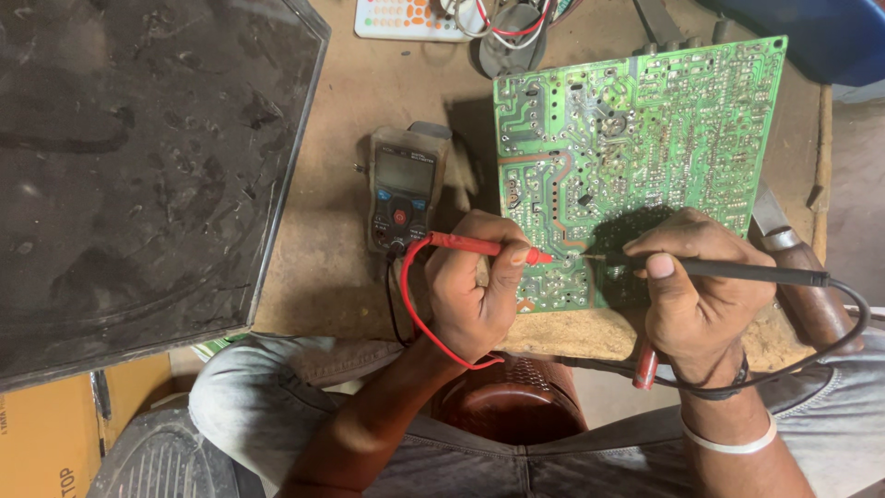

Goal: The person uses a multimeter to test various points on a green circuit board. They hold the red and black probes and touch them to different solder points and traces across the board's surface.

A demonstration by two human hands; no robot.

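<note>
As fingers (516,251) pinch red probe (479,245) | tip on circuit board (645,120)

Your 2 hands crowd the near edge of the green circuit board (645,138), so little room is left there. To your left, the multimeter (403,189) and its looping red lead (410,295) block the way. Bare wooden bench (313,277) lies open between the multimeter and the big dark panel (138,175). Beyond the board, tangled wires (507,23) close the far side.
</note>
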